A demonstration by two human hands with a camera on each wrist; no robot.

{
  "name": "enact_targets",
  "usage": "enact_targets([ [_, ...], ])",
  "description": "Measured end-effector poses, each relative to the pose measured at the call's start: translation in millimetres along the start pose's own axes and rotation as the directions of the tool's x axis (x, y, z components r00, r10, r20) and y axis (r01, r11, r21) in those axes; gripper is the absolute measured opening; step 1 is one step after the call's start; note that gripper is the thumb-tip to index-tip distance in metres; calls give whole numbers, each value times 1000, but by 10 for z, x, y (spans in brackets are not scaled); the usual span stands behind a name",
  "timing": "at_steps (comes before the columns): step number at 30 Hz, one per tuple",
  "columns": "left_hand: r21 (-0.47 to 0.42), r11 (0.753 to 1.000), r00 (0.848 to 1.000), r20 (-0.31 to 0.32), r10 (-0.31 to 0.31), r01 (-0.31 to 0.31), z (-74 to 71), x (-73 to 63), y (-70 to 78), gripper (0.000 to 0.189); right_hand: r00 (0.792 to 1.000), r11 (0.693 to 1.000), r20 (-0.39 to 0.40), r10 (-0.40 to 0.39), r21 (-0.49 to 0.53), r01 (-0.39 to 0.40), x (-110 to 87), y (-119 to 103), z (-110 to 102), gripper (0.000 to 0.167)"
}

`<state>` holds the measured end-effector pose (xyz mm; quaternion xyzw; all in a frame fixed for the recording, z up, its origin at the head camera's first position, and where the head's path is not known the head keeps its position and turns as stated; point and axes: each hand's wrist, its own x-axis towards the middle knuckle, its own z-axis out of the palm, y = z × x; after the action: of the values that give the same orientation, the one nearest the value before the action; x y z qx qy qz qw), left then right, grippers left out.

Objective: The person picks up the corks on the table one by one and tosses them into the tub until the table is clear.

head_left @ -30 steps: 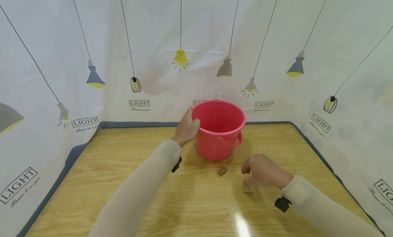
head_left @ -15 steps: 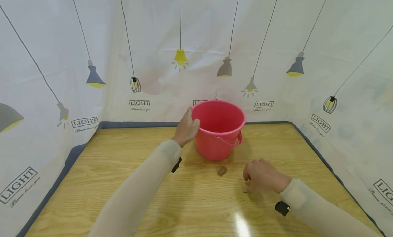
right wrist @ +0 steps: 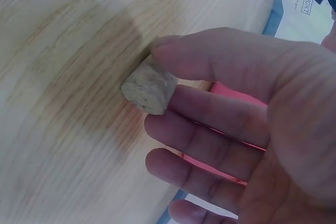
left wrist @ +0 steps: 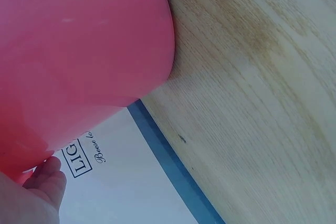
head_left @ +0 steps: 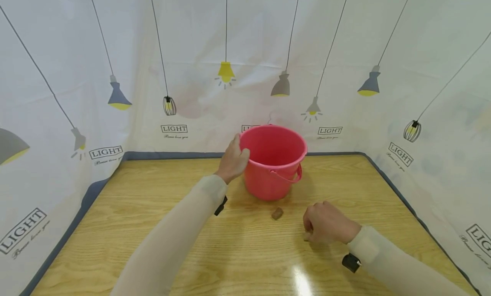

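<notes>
A pink plastic bucket [head_left: 266, 183] stands upright near the table's back edge, its handle hanging down at the front right. My left hand [head_left: 233, 160] grips the bucket's rim on the left, thumb at the near side; in the left wrist view its fingers [left wrist: 50, 182] lie along the outer wall. Low over the table, right of the bucket, my right hand [head_left: 331, 222] pinches a small, rough, tan stone-like chunk [right wrist: 148, 90] between thumb and index finger, the other fingers loosely bent. Whether the chunk still touches the table is hard to tell.
A brown stone-like chunk [head_left: 277, 214] lies on the wooden table [head_left: 238, 262] just in front of the bucket. A white curtain [head_left: 199, 74] printed with lamps hangs round the back and sides. Dark bands [head_left: 172, 155] run along the table's edges.
My right hand has shifted slightly down toward the table, and its fingers have closed on the tan chunk. The left hand and the bucket stay where they were.
</notes>
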<state>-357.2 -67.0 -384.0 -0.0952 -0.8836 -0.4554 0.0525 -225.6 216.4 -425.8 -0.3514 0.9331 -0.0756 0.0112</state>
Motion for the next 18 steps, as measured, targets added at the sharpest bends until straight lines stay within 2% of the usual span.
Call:
enact_targets([
  [8, 3, 1000, 1000, 0, -4, 4, -1, -8, 9, 70, 1000, 1000, 19, 21, -13, -20, -9, -10, 14, 35],
  [18, 15, 1000, 1000, 1, 0, 0, -9, -13, 14, 70, 1000, 1000, -20, -5, 4, 5, -12, 17, 25, 34],
])
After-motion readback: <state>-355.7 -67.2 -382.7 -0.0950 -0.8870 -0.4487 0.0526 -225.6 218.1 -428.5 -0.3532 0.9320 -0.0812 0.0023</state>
